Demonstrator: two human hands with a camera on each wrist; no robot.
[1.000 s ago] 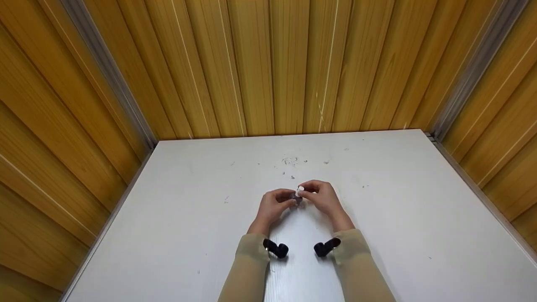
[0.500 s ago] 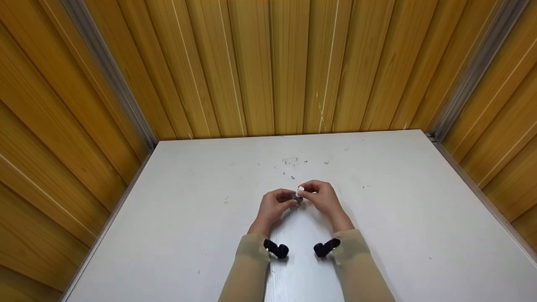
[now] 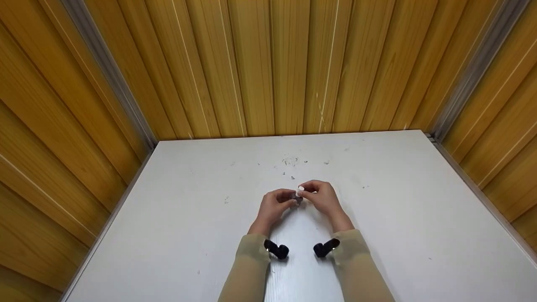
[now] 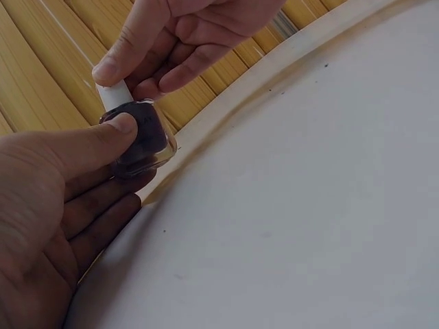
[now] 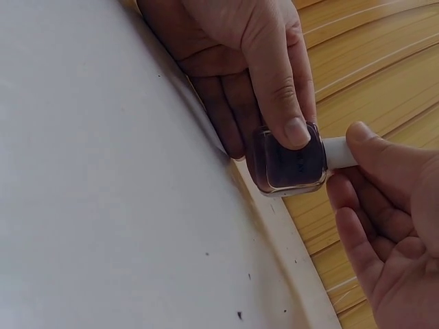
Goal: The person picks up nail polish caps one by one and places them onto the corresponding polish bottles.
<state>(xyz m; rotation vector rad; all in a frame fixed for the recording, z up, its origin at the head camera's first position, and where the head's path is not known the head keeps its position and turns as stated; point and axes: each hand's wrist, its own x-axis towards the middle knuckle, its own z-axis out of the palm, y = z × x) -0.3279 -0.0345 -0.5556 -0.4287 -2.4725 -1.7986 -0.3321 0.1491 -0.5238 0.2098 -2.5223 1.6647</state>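
Between my hands is a small nail polish bottle point(image 5: 295, 168) of clear glass with dark purple polish and a white cap point(image 4: 115, 94). My left hand point(image 3: 272, 206) pinches the glass body, its thumb flat across the front face in both wrist views. The thumb and fingers of my right hand point(image 3: 325, 200) grip the white cap. Cap and bottle are joined, with the cap right against the bottle's neck. In the head view the bottle is held over the middle of the white table, mostly covered by the fingers.
The white table point(image 3: 176, 218) carries small dark marks and scuffs point(image 3: 290, 161) beyond the hands. Wood-patterned panels point(image 3: 251, 67) enclose it at the back and both sides, with grey metal posts point(image 3: 113, 71) in the corners. Black wrist devices point(image 3: 277, 249) sit at both sleeve cuffs.
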